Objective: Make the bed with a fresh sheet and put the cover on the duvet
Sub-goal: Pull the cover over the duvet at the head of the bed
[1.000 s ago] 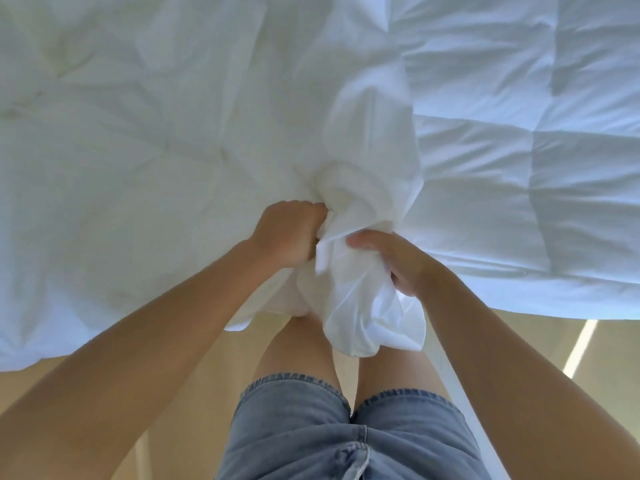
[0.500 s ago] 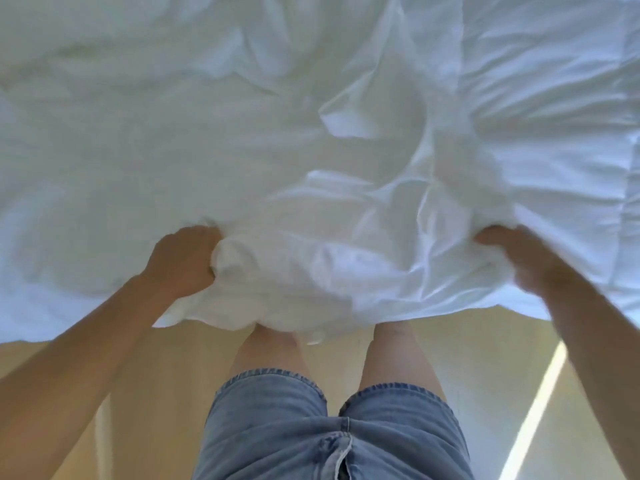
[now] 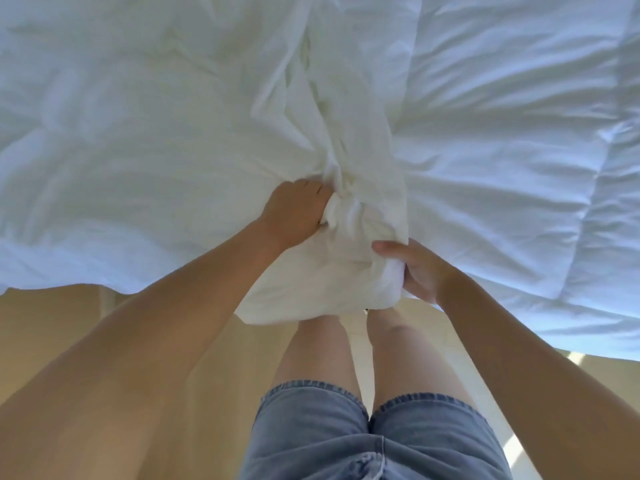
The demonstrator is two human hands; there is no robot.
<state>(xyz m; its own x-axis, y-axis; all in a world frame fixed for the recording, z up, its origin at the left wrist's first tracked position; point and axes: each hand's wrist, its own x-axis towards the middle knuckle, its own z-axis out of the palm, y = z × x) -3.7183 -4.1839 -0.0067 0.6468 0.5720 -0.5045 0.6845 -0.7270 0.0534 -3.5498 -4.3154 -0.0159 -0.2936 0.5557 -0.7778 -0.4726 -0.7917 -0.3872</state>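
A white duvet cover [image 3: 332, 188] lies bunched in a ridge down the middle of the bed, its gathered end hanging over the near edge. My left hand [image 3: 294, 213] grips the bunched cover from the left. Lower and to the right, my right hand [image 3: 415, 268] grips the same bundle, thumb on top. The quilted white duvet [image 3: 519, 150] spreads flat to the right of the ridge. More crumpled white fabric [image 3: 121, 150] covers the left side.
I stand at the near edge of the bed, my bare legs [image 3: 346, 355] and denim shorts [image 3: 374, 441] below the hanging cloth. A tan floor [image 3: 62, 334] shows under the bedding's edge, with a bright strip of sunlight [image 3: 575, 358] at right.
Half a second ago my hands were spread wide apart, stretching the cover's edge. They have come together again at the middle and hold the cloth gathered into a bundle.
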